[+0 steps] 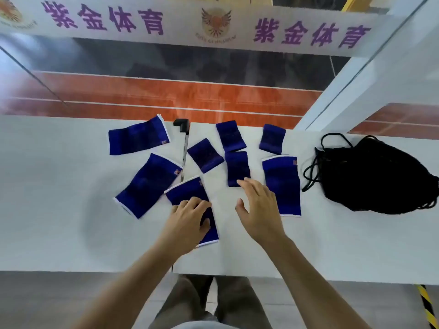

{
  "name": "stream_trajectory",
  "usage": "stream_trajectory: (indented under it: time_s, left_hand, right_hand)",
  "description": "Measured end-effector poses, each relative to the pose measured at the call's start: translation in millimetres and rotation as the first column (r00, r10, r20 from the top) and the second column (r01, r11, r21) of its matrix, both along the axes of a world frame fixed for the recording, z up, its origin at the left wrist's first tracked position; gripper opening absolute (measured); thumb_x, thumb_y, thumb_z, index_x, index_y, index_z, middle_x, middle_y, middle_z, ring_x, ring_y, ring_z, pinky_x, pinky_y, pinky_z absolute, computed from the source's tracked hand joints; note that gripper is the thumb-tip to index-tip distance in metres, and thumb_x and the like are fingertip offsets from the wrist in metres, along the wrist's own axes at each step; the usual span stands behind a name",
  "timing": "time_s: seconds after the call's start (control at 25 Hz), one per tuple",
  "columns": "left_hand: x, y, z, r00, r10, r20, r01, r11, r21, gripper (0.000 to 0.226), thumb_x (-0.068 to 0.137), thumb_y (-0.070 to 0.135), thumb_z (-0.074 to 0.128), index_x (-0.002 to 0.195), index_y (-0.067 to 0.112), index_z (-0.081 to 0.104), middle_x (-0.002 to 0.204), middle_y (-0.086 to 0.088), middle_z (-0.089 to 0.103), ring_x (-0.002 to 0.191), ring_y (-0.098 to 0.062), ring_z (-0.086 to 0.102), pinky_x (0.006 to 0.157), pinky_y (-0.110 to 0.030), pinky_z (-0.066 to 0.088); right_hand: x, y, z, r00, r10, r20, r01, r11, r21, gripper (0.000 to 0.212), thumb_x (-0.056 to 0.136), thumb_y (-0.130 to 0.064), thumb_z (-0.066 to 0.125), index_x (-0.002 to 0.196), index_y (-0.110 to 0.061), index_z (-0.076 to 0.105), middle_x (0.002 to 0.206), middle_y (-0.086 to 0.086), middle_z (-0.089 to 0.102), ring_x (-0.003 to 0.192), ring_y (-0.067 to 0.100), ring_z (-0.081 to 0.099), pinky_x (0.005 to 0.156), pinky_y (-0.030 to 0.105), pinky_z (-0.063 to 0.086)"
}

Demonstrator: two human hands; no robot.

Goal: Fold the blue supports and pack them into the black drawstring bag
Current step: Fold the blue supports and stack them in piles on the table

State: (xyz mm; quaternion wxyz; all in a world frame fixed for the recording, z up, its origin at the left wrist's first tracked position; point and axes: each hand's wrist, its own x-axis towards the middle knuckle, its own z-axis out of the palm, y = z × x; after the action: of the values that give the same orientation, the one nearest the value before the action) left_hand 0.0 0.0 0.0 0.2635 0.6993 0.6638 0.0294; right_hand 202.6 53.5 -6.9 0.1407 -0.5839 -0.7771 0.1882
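Observation:
Several blue supports lie flat on the white table point(59, 186). My left hand point(187, 222) rests on the nearest one point(185, 192), fingers curled over its middle and thumb on the cloth. My right hand point(259, 207) hovers open, fingers spread, between a small support point(237, 167) and a longer one point(282, 184). Two more long supports lie at the left point(137, 138) point(147, 184). Small ones lie farther back point(205, 155) point(230, 135) point(272, 138). The black drawstring bag point(377, 176) lies crumpled at the right, cords looped beside it.
A black clamp on a thin metal rod point(183, 129) stands at the table's far edge between the supports. A white banner with purple characters point(213, 24) hangs beyond. A white shelf edge point(356, 74) rises at the right. My legs show below the near table edge.

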Motion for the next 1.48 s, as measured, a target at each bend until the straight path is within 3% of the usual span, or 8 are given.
stream_trajectory:
  time_s: [0.2, 0.44, 0.6, 0.76, 1.0, 1.2, 1.36, 1.48]
  left_hand:
    - [8, -22, -53, 0.995, -0.042, -0.092, 0.021, 0.976, -0.218, 0.053, 0.102, 0.042, 0.042, 0.153, 0.034, 0.028, 0.164, 0.003, 0.020, 0.150, -0.026, 0.021, 0.120, -0.042, 0.025]
    - [12, -41, -80, 0.984, -0.064, -0.169, 0.025, 0.975, -0.223, 0.062, 0.102, 0.042, 0.042, 0.157, 0.037, 0.014, 0.168, 0.004, -0.001, 0.155, -0.028, 0.000, 0.123, -0.045, 0.010]
    - [13, -43, -84, 0.984, -0.047, -0.173, 0.012, 0.979, -0.202, 0.063, 0.100, 0.040, 0.047, 0.156, 0.036, 0.019, 0.168, 0.003, 0.005, 0.154, -0.030, 0.004, 0.123, -0.046, 0.013]
    - [17, -36, -83, 0.984, -0.017, -0.178, -0.018, 0.981, -0.192, 0.055, 0.097, 0.037, 0.054, 0.149, 0.033, 0.037, 0.164, 0.000, 0.024, 0.150, -0.032, 0.023, 0.120, -0.050, 0.025]
    - [21, -13, -83, 0.984, 0.015, -0.177, -0.021, 0.999, -0.034, 0.038, 0.090, 0.030, 0.063, 0.127, 0.022, 0.060, 0.137, -0.004, 0.056, 0.120, -0.031, 0.055, 0.102, -0.045, 0.046]
    - [22, 68, -80, 0.989, -0.008, -0.146, 0.019, 0.997, 0.078, 0.047, 0.092, 0.024, 0.054, 0.138, 0.020, 0.048, 0.146, -0.005, 0.048, 0.129, -0.029, 0.048, 0.106, -0.042, 0.040]
    - [32, 136, -80, 0.995, -0.032, -0.099, 0.047, 0.988, 0.146, 0.051, 0.095, 0.020, 0.048, 0.145, 0.016, 0.040, 0.155, -0.006, 0.039, 0.135, -0.030, 0.041, 0.108, -0.044, 0.036]
    - [42, 179, -88, 0.984, -0.079, -0.159, 0.101, 0.985, 0.138, 0.061, 0.098, 0.020, 0.049, 0.154, 0.015, 0.027, 0.162, -0.007, 0.028, 0.145, -0.031, 0.030, 0.113, -0.044, 0.031]
  right_hand:
    - [-4, 23, -42, 0.985, 0.108, 0.137, -0.076, 0.973, -0.220, 0.054, 0.098, -0.027, 0.053, 0.150, -0.020, 0.042, 0.155, 0.002, 0.044, 0.139, 0.020, 0.043, 0.113, 0.038, 0.035]
    - [0, 48, -79, 0.916, 0.244, 0.318, -0.111, 0.917, -0.383, 0.071, 0.098, -0.032, 0.046, 0.160, -0.023, 0.014, 0.168, 0.002, 0.017, 0.152, 0.021, 0.021, 0.123, 0.042, 0.020]
    - [7, 25, -87, 0.926, 0.230, 0.298, -0.106, 0.919, -0.379, 0.069, 0.098, -0.033, 0.045, 0.160, -0.025, 0.017, 0.167, 0.000, 0.020, 0.151, 0.020, 0.021, 0.122, 0.042, 0.021]
    - [11, -4, -85, 0.936, 0.214, 0.278, -0.101, 0.923, -0.371, 0.064, 0.098, -0.034, 0.046, 0.158, -0.026, 0.024, 0.164, -0.001, 0.028, 0.148, 0.020, 0.028, 0.119, 0.042, 0.025]
    - [14, 2, -85, 0.964, 0.139, 0.227, -0.072, 0.958, -0.279, 0.060, 0.097, -0.033, 0.049, 0.155, -0.025, 0.035, 0.158, 0.001, 0.041, 0.141, 0.020, 0.040, 0.116, 0.040, 0.033]
    - [19, 12, -91, 0.941, 0.196, 0.276, -0.108, 0.946, -0.305, 0.062, 0.100, -0.036, 0.051, 0.157, -0.031, 0.028, 0.164, -0.003, 0.028, 0.151, 0.019, 0.026, 0.123, 0.040, 0.021]
    - [23, 13, -94, 0.952, 0.122, 0.280, -0.038, 0.957, -0.287, 0.062, 0.094, -0.032, 0.062, 0.152, -0.027, 0.039, 0.159, 0.000, 0.040, 0.146, 0.022, 0.037, 0.118, 0.044, 0.032]
    - [25, 21, -98, 0.955, 0.107, 0.277, -0.033, 0.965, -0.259, 0.061, 0.091, -0.027, 0.065, 0.148, -0.024, 0.044, 0.155, 0.002, 0.045, 0.142, 0.023, 0.043, 0.115, 0.045, 0.037]
